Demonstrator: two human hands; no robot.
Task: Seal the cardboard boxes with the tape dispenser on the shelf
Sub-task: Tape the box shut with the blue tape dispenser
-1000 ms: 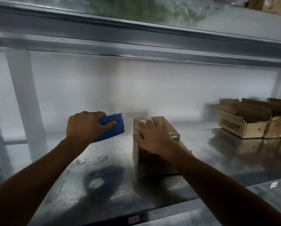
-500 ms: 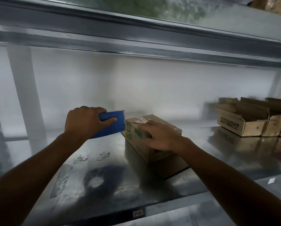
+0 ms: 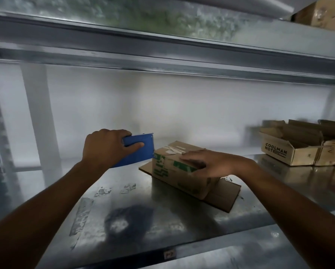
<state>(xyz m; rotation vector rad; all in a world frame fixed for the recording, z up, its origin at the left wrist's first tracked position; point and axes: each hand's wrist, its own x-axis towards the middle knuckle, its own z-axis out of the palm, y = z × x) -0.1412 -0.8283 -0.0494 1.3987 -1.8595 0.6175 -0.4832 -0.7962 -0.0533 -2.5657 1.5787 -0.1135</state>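
Observation:
A small cardboard box [image 3: 174, 175] with green print lies on the metal shelf [image 3: 124, 220], on top of a flat piece of cardboard [image 3: 224, 195]. Strips of tape cross its top at the far end. My right hand [image 3: 207, 164] rests flat on the box's top, fingers stretched out. My left hand [image 3: 104, 146] grips a blue tape dispenser [image 3: 138, 150], whose right edge meets the box's far left corner.
Open cardboard boxes marked COOLMAN HOT [image 3: 291, 150] stand at the right on the same shelf. A grey upright post [image 3: 40, 121] rises at the left. Another shelf [image 3: 162, 45] runs overhead, with a brown box [image 3: 322, 14] on it at top right.
The box has turned and now lies lower and more slantwise, its long side facing me. My right hand has flattened on its top. The dispenser has closed up to the box's corner.

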